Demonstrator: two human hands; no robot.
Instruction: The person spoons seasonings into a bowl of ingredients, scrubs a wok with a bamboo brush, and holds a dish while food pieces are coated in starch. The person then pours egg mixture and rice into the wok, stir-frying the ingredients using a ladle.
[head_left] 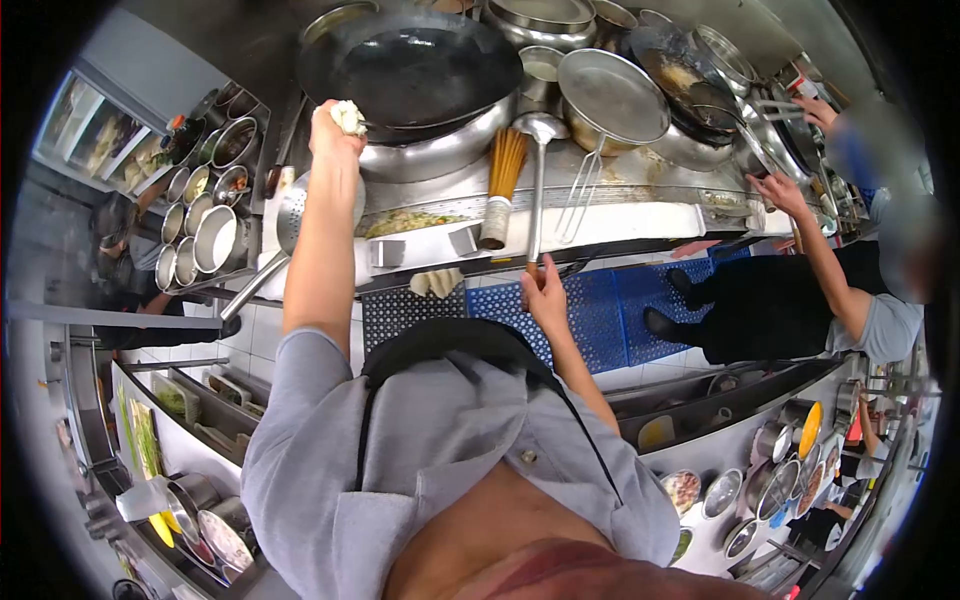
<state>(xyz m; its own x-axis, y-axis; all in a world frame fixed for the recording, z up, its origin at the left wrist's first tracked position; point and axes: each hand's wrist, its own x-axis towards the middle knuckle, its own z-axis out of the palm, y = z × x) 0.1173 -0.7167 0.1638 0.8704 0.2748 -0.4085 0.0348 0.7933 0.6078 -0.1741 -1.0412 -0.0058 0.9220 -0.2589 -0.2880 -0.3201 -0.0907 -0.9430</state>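
Note:
My left hand [338,132] is closed on a bunched white cloth [348,117] at the left rim of a large black wok [410,68]. The wok sits over a round steel ring [440,152]. My right hand [545,293] is closed around the wooden handle end of a long steel ladle [540,190], whose bowl points away from me. Left of the ladle, a bamboo brush [504,175] lies on the stove edge. To its right rests a round mesh strainer [613,97]. A perforated skimmer [292,215] lies beneath my left forearm.
A co-worker [870,290] stands at the right, hands over a second wok [685,85]. Metal bowls [215,240] crowd the left side. Another person [115,230] is at far left. Behind me are counters with food containers [722,493]. A blue mat [600,315] covers the floor.

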